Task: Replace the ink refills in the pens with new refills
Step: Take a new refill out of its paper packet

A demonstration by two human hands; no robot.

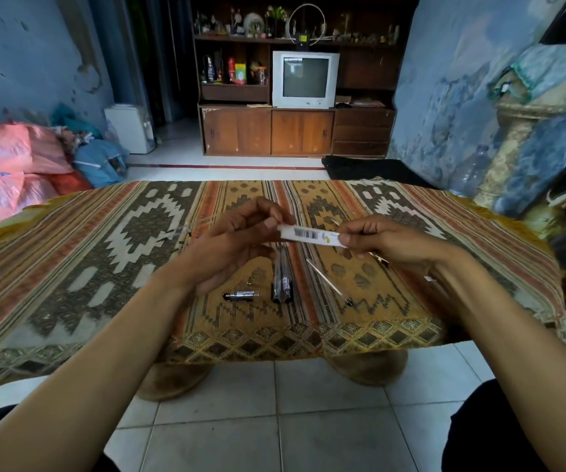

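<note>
Both my hands hold a narrow white refill packet [310,235] with a barcode, level above the table. My left hand [237,241] pinches its left end between thumb and fingers. My right hand [380,241] pinches its right end. Below the packet two pens [282,282] lie side by side on the patterned cloth, pointing away from me. A short black pen part [240,296] lies to their left. A thin loose refill [329,282] lies slanted to their right. Another pen piece [378,258] shows partly under my right hand.
The low table carries a woven patterned cloth [104,253] with its near edge hanging over the white tile floor. More small pen pieces [172,235] lie on the left of the cloth. Pink bags [12,165] sit at left, a TV cabinet [298,131] beyond.
</note>
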